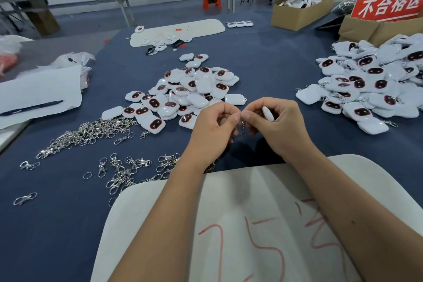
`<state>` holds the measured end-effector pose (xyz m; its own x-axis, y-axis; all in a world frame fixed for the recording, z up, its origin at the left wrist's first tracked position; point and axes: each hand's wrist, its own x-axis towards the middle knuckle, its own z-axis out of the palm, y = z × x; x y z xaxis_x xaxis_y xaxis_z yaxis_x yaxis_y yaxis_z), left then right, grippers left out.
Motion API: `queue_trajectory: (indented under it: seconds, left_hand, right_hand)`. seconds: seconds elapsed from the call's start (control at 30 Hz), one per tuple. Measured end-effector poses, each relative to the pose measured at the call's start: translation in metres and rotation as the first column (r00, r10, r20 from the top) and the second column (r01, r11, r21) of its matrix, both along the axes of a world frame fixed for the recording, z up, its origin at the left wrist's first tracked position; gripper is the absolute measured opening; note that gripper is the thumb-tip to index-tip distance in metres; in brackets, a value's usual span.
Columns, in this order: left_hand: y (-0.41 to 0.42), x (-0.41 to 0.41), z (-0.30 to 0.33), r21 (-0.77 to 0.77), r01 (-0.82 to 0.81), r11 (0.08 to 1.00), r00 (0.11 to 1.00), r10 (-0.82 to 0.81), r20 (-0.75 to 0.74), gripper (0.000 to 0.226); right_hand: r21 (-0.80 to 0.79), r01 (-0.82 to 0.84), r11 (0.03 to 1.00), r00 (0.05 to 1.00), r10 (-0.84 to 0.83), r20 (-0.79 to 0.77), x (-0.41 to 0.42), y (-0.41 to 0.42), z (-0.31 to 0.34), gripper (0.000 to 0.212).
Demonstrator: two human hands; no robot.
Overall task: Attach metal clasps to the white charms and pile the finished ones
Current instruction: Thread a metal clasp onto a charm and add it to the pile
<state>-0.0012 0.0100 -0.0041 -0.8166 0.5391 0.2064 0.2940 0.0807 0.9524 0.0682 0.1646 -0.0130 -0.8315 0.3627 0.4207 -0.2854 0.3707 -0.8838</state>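
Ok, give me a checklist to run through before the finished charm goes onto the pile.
1. Charm held in the right hand: ok, fingers curl round it.
2. Clasp held at the charm's end: ok, left hand pinches there; the clasp hangs between the hands.
3. Clasp ring fully through the charm's loop: cannot tell, fingers hide the joint.
4. Finished pile on the right, within view: ok.
5. Loose clasps on hand for the next charm: ok.

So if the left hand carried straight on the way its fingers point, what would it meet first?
The left hand points right, toward the right hand. Their fingertips nearly meet over the metal clasp hanging between them, so it would likely hit that clasp or the right fingers first; depth is unclear.
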Motion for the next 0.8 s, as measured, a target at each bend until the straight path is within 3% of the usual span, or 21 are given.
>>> queue_trajectory:
  seconds: [0.8]
  left_hand:
    - [0.0002,-0.0037,-0.0010,0.093,0.042,0.995,0.999,-0.041,-0.009,0.012]
  right_hand:
    - [-0.101,-0.096,0.990,0.995,0.094,-0.028,0.0000,0.0019,0.0002,0.009]
